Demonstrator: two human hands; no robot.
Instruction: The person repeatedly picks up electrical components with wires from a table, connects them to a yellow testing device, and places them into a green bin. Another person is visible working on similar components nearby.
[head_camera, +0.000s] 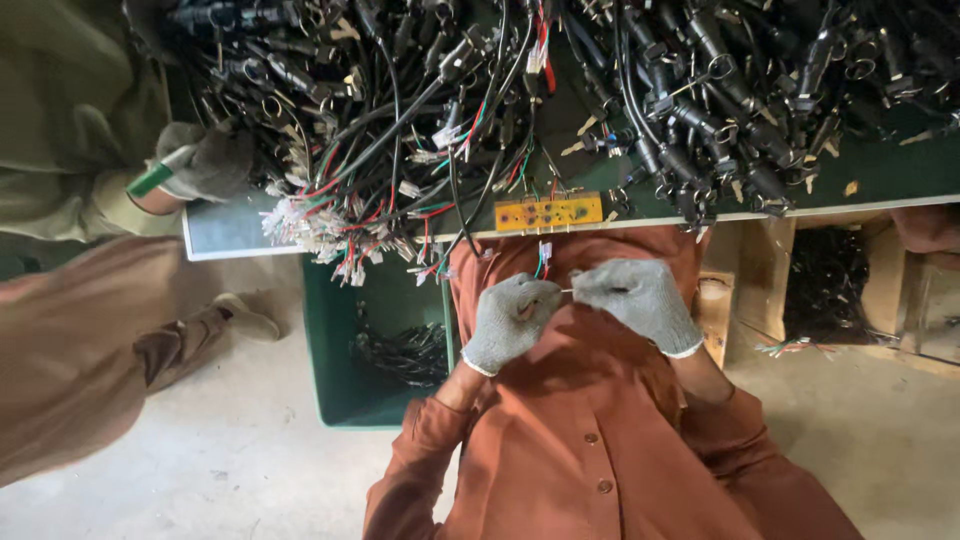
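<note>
Green bin (335, 340) holds black cable bundles (405, 350); gloved left hand (510, 320) and right hand (635, 300) pinch a thin wire (567, 291).

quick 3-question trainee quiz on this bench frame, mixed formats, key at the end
1. True or false: both gloved hands, the left hand and the right hand, meet in front of the chest, below the table edge.
2. Which colour is the small board at the table edge? A) green B) yellow-orange C) white
3. Fill in: the green bin on the floor holds a heap of black ____.

Key
1. True; they pinch a small wire piece between them.
2. B
3. cables
</note>
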